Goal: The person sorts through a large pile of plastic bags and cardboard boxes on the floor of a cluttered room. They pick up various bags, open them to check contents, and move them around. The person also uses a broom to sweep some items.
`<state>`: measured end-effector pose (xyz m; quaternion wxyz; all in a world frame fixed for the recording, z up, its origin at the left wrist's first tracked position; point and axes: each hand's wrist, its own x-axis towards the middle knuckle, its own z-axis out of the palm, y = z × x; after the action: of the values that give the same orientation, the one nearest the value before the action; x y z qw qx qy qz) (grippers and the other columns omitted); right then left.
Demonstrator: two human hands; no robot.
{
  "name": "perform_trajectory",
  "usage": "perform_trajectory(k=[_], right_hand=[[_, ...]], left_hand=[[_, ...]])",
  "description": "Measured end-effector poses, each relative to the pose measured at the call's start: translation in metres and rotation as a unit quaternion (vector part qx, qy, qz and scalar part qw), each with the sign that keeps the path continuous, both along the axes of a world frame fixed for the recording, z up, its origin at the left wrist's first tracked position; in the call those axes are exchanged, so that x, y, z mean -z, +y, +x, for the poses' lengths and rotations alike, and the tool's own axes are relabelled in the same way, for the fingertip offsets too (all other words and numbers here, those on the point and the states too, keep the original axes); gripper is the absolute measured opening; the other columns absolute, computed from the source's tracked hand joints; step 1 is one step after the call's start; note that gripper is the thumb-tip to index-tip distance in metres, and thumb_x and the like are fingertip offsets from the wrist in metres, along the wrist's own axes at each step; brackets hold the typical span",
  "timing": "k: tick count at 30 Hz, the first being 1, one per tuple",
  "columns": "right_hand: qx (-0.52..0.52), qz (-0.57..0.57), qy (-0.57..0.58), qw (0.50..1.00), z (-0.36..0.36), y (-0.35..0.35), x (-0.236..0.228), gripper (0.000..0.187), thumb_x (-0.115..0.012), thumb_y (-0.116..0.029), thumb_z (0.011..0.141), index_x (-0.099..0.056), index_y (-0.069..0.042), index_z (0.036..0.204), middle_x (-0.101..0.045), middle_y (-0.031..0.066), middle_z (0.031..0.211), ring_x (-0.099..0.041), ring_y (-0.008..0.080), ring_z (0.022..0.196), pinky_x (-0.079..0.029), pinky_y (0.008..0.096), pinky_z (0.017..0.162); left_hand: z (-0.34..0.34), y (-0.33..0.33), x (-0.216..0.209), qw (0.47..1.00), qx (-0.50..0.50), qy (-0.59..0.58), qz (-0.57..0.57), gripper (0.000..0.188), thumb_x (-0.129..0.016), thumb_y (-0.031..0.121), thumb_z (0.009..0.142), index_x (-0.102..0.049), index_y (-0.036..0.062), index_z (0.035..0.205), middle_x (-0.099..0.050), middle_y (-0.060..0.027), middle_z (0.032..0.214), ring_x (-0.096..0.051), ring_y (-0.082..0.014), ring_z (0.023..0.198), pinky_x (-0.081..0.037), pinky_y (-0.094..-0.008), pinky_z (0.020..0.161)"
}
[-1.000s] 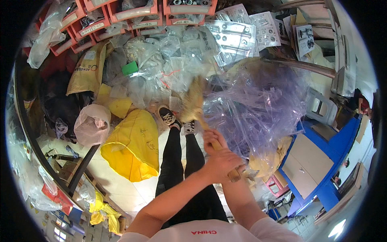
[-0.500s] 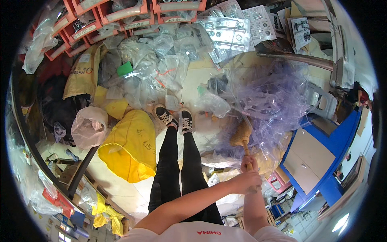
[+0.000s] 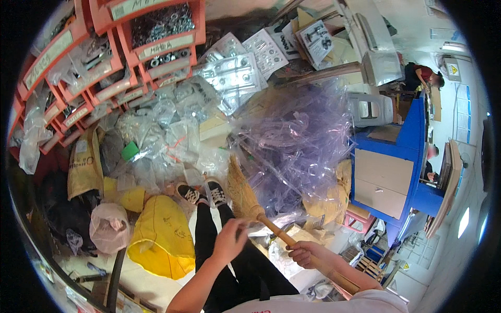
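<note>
A broom point(image 3: 242, 193) with straw bristles slants across the middle, its bristles beside my shoes and against the plastic heap. My right hand point(image 3: 307, 254) is wrapped round its wooden handle, whose end runs back along my right forearm. My left hand point(image 3: 230, 241) is off the handle, near the broom's neck, with its fingers bent loosely and apart. Whether its fingertips touch the bristles' binding or the clear film there cannot be made out. Beyond the broom lies a big heap of purplish clear plastic film point(image 3: 297, 141).
Red-orange parts bins point(image 3: 162, 44) with metal hardware stand at the far left. Clear bags point(image 3: 151, 130) cover the floor below them. A yellow sack point(image 3: 162, 237) and a white bag point(image 3: 109, 227) lie left of my legs. A blue cabinet point(image 3: 383, 180) stands right; a person point(image 3: 424, 75) is behind it.
My left hand has let go of the broom handle and moved left. The broom has swung from the film heap toward my shoes, still in my right hand. The view has turned right.
</note>
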<state>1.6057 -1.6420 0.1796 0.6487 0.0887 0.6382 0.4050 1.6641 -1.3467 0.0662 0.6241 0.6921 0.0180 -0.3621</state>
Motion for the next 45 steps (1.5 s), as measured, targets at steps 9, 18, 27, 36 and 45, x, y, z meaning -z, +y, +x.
perform_trajectory(k=[9,18,27,36,45], right_hand=[[-0.26,-0.2,-0.177,0.928,0.053,0.018,-0.018,0.008,-0.057,-0.018,0.099,-0.051,-0.014,0.102,-0.037,-0.0068,0.063,-0.034,0.0052,0.046,-0.027,0.0227,0.039],[0.153,-0.173,-0.305,0.924,0.093,-0.033,0.045,0.016,-0.056,-0.02,0.101,-0.05,-0.012,0.088,-0.041,-0.0065,0.066,-0.038,0.0041,0.047,-0.033,0.0207,0.041],[0.417,-0.188,-0.326,0.827,0.159,-0.128,0.127,0.023,-0.056,-0.014,0.099,-0.045,-0.014,0.079,-0.039,-0.0086,0.063,-0.041,0.0032,0.049,-0.036,0.0215,0.044],[0.511,-0.301,-0.281,0.754,0.269,-0.291,0.288,0.015,-0.054,-0.017,0.096,-0.052,-0.007,0.085,-0.05,0.0012,0.068,-0.048,0.0126,0.052,-0.046,0.0265,0.049],[0.514,-0.362,-0.251,0.736,0.199,-0.388,0.408,0.01,-0.057,-0.011,0.092,-0.061,-0.002,0.088,-0.057,0.0078,0.067,-0.057,0.0206,0.054,-0.048,0.0343,0.048]], left_hand=[[-0.01,0.003,0.009,0.997,-0.074,0.001,0.028,0.024,-0.061,0.011,0.098,-0.062,0.0041,0.121,-0.068,-0.0132,0.108,-0.071,-0.0263,0.095,-0.055,-0.0347,0.086],[0.022,-0.098,-0.091,0.981,0.082,-0.153,-0.081,0.066,-0.076,0.009,0.082,-0.045,0.0063,0.141,-0.043,-0.0182,0.145,-0.053,-0.034,0.127,-0.048,-0.0427,0.106],[0.071,-0.249,-0.141,0.906,0.191,-0.37,-0.081,0.034,-0.085,0.015,0.075,-0.07,0.0108,0.106,-0.062,-0.0063,0.129,-0.055,-0.035,0.129,-0.042,-0.0537,0.11],[0.157,-0.456,-0.063,0.728,0.363,-0.415,0.407,0.055,-0.061,0.005,0.09,-0.049,0.0042,0.143,-0.064,-0.0178,0.128,-0.068,-0.0354,0.105,-0.056,-0.0431,0.081],[0.132,-0.569,0.058,0.903,0.375,0.045,0.207,0.043,-0.068,0.012,0.085,-0.051,0.0044,0.124,-0.06,-0.0083,0.081,-0.063,-0.0216,0.066,-0.049,-0.0347,0.048]])
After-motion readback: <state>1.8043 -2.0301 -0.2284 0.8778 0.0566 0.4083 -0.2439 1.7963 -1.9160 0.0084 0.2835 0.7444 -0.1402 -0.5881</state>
